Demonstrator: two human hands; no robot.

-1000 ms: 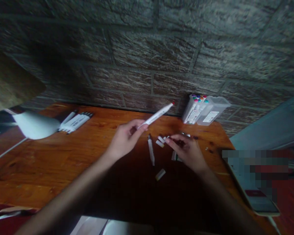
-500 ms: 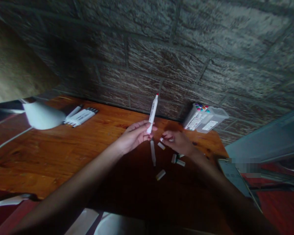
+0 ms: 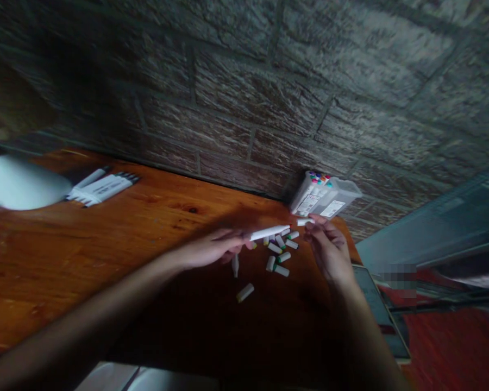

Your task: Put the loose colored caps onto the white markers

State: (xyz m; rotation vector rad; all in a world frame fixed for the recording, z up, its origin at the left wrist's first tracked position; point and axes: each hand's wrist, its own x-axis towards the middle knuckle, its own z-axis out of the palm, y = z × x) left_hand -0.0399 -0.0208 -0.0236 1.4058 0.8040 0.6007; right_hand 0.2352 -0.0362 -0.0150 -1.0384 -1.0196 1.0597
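Head view: the left hand (image 3: 222, 247) pinches a white marker (image 3: 269, 233), its red tip pointing toward the right hand (image 3: 330, 247), whose fingers pinch a white marker cap (image 3: 303, 222) just beside that tip, apart from it. Below, loose caps (image 3: 284, 257) lie scattered on the wooden table (image 3: 179, 320); 1 slim pen body (image 3: 235, 267) lies partly hidden beneath the left hand.

Bare, slim-fingered left hand (image 3: 212, 248) joins a bare, slender left forearm (image 3: 110, 298), tapering smoothly to the wrist. Bare, slim-fingered right hand (image 3: 331, 252) and bare, tapering right forearm (image 3: 364, 320) are of matching build, both forearms shadowed lower down. Nails and fine markings: too blurred to assess.
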